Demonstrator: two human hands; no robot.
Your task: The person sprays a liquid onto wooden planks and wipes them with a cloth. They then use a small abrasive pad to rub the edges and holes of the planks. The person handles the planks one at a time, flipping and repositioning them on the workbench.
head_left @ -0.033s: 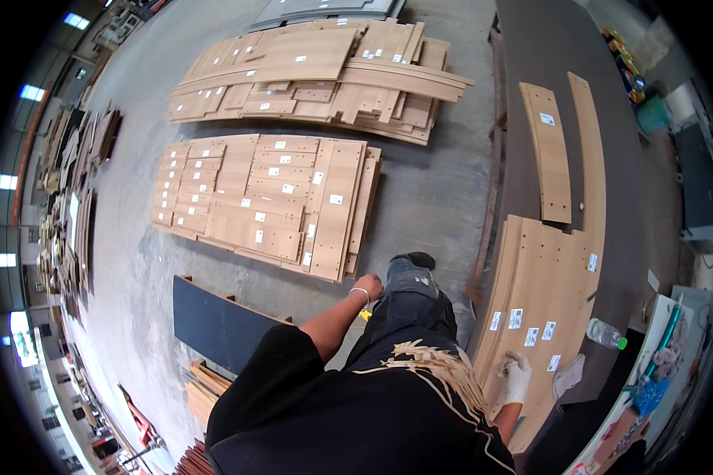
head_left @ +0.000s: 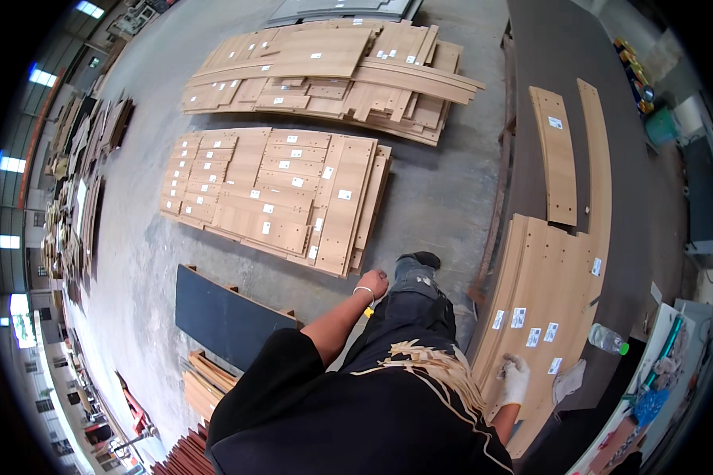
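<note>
My left hand (head_left: 373, 283) is bare, with a white band at the wrist, and hangs beside my knee above the floor. Its fingers are curled closed; what lies inside them, if anything, is hidden. A small yellow thing (head_left: 368, 312) shows just below that wrist. On my right, a white-gloved right hand (head_left: 515, 380) rests at the near part of wood-coloured panels (head_left: 553, 273) laid on a dark table. Its fingers are slightly bent and apart, and I see nothing held in them. Several white labels (head_left: 518, 317) are stuck on the panels just beyond this hand.
Two stacks of labelled wooden panels, a nearer one (head_left: 245, 206) and a farther one (head_left: 317, 67), lie ahead on the left. A dark board (head_left: 226, 317) is by my left arm. The dark table (head_left: 550, 39) holds a curved strip (head_left: 594, 150) and a clear bottle (head_left: 606, 339).
The view has shifted a little, so the stacks sit slightly farther right. Both hands keep nearly the same places, the right one still at the panels.
</note>
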